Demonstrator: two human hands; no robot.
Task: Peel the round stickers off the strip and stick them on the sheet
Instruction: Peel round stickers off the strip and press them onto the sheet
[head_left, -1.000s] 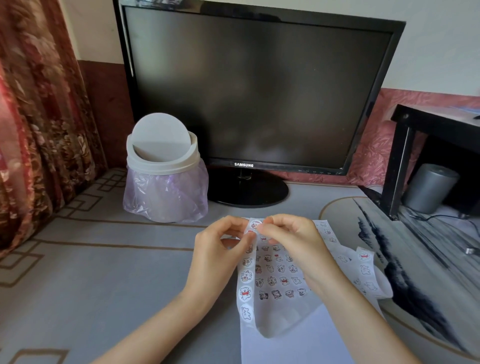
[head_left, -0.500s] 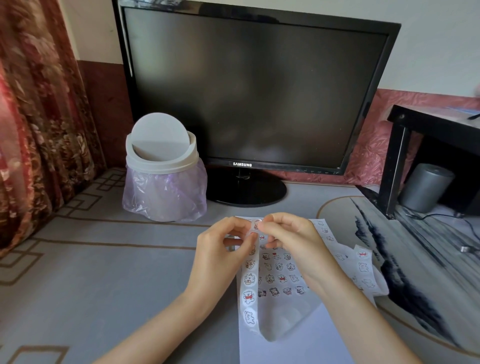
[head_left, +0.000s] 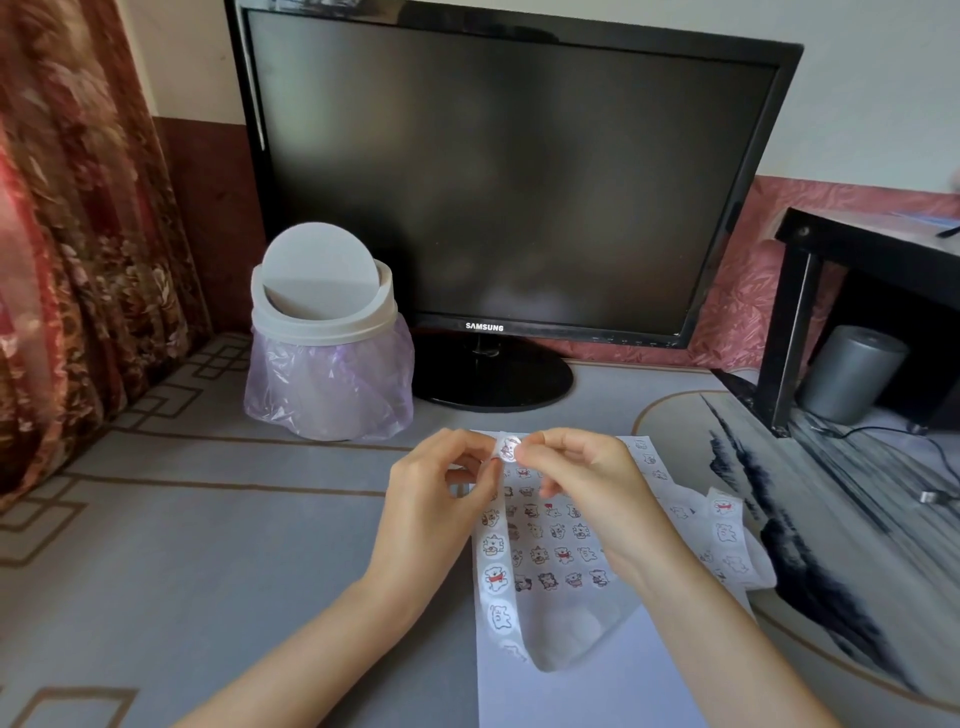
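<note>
A white sheet (head_left: 613, 691) lies on the table in front of me, its upper half covered with several rows of small cartoon stickers. A translucent sticker strip (head_left: 496, 577) with round bear stickers hangs over the sheet's left side and loops back to the right. My left hand (head_left: 441, 499) pinches the strip's top end. My right hand (head_left: 576, 478) pinches a round sticker (head_left: 508, 448) at that end, between both hands' fingertips. Part of the strip is hidden behind my right forearm.
A small white swing-lid bin (head_left: 324, 332) with a purple bag stands at the back left. Behind the sheet is a black monitor (head_left: 509, 176) on its round stand. A black shelf (head_left: 862, 291) with a grey cylinder (head_left: 852, 371) and cables fills the right; a curtain (head_left: 78, 234) hangs left.
The round sticker now shows between my fingertips at the strip's top end. Both hands stay close together above the sheet, hardly moved.
</note>
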